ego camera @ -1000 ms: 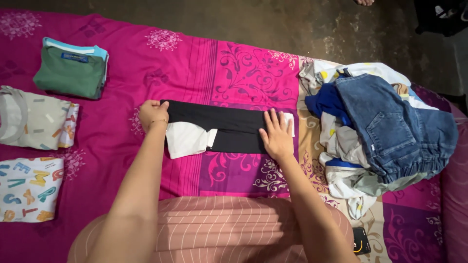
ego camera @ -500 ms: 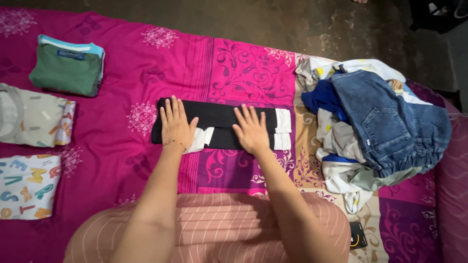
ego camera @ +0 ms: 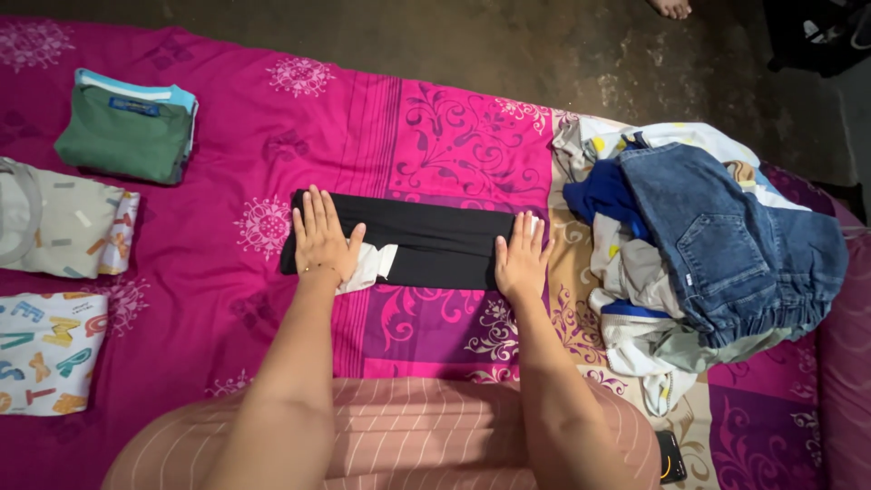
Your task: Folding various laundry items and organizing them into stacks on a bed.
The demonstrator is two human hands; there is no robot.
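i had the left hand [ego camera: 322,238] and right hand [ego camera: 522,259] flat, fingers spread, holding nothing, on the black garment [ego camera: 435,240] mid-frame on the bed [ego camera: 227,272]; pressing evenly outward would flatten it best.

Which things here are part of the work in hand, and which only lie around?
In hand: black garment, left hand and right hand flat on it.

Lying about: green shirt, grey shirt, letter-print shirt, jeans on the clothes heap, phone, bedsheet.
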